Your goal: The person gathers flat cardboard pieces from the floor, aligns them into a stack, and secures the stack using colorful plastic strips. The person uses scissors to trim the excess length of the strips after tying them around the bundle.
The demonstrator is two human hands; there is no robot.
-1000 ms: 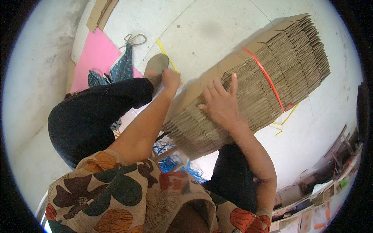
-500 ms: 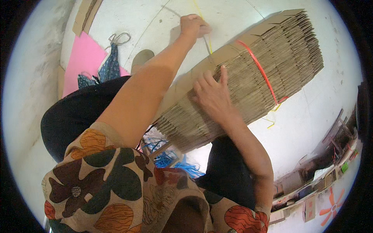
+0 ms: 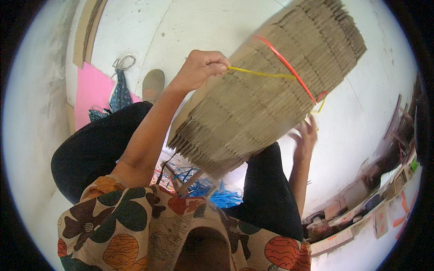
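A long stack of folded brown cardboard (image 3: pixel 253 104) lies slantwise before me, edges facing up. A red strap (image 3: pixel 285 58) runs across it. My left hand (image 3: pixel 203 68) is closed in a pinch on the end of a yellow strap (image 3: pixel 260 72), which stretches over the stack to the red strap. More of the yellow strap shows at the stack's right side, by a red strap end. Close beside that part is my right hand (image 3: pixel 305 135), slightly blurred, its fingers apart and nothing visible in them.
Blue strap strands (image 3: pixel 221 196) lie on the floor between my legs. To the left are a pink sheet (image 3: pixel 92 90), a patterned dark cloth (image 3: pixel 121 92) and a shoe (image 3: pixel 153 83). Cardboard pieces (image 3: pixel 86 34) stand at the far left. Boxes and clutter (image 3: pixel 348 221) line the right.
My left hand has come nearer, drawing the yellow strap across the stack. The right hand has left the stack's top and moved to its right side.
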